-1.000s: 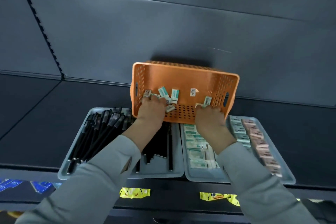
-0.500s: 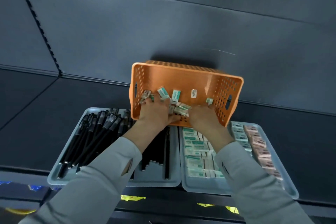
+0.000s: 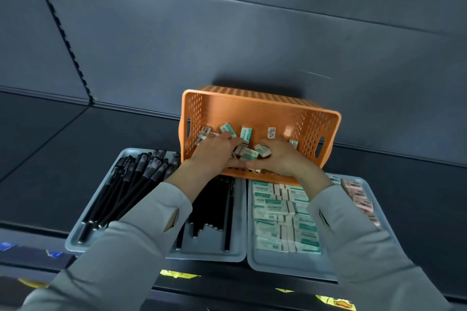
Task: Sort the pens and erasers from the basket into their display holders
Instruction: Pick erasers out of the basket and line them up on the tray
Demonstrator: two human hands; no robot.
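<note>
Orange basket tipped on side behind two grey trays, opening toward camera. Both hands inside: left hand and right hand cupped together around clump of erasers. Pens in left tray, erasers in right tray.

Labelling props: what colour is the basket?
Orange, with perforated walls; the basket shows best in the head view.
</note>
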